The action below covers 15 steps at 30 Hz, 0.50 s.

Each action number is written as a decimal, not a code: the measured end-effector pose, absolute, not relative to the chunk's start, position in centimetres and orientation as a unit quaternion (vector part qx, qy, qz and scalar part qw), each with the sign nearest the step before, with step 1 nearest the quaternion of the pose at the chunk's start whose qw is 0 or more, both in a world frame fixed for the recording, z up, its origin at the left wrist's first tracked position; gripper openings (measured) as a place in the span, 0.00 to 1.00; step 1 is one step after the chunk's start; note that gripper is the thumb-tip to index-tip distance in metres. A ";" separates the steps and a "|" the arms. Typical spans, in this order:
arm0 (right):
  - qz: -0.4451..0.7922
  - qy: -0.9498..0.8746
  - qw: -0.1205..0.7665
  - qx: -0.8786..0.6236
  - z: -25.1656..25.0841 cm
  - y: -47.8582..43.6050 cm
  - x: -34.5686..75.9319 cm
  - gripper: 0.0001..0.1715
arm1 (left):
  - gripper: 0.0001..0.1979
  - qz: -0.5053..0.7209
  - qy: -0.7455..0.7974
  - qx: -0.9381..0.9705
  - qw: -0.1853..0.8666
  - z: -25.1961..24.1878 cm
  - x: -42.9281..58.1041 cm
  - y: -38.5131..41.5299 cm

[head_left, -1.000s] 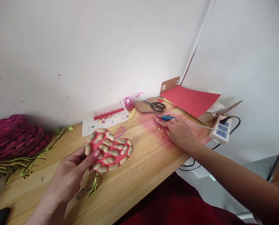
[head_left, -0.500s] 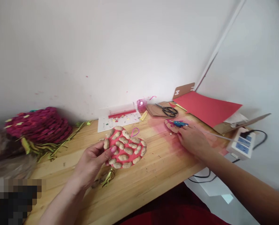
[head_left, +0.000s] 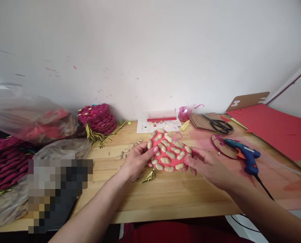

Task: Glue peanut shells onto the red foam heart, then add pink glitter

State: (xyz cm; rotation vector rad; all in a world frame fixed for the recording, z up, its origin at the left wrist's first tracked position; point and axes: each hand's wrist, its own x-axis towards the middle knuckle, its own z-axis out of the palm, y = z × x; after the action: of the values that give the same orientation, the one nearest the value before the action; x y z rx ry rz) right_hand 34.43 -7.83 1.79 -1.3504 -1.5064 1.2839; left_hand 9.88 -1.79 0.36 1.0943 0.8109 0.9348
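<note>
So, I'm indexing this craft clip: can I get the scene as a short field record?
Left hand: grips peanut-covered red piece, left edge
Right hand: holds its right edge
Glue gun: lies on table, right of hands, untouched
Scissors: behind glue gun, near wall
Loose peanuts: on table, left of piece

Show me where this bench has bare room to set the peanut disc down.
Bare wood: the bench front strip between the forearms, and left of the left hand up to the bags. Crowded: back right, with glue gun, scissors, red paper; loose peanuts behind the left hand.
</note>
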 end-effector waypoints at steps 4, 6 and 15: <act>0.538 -0.534 0.413 -0.505 1.5 -6.1 33.1 0.22 | 0.22 0.397 0.344 0.455 0.719 0.0 9.9 -1.9; 0.550 -0.523 0.422 -0.495 1.4 -5.3 33.0 0.23 | 0.21 0.370 0.331 0.454 0.740 0.0 9.9 -2.0; 0.470 -0.540 0.429 -0.551 3.8 -1.1 36.2 0.27 | 0.24 0.454 0.375 0.353 0.727 1.2 9.7 -1.7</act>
State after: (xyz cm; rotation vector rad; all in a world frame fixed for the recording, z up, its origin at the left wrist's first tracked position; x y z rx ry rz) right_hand 36.19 -1.12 3.77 -1.3758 -1.3470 1.1720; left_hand 9.74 -1.71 1.21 0.7787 0.8270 0.9997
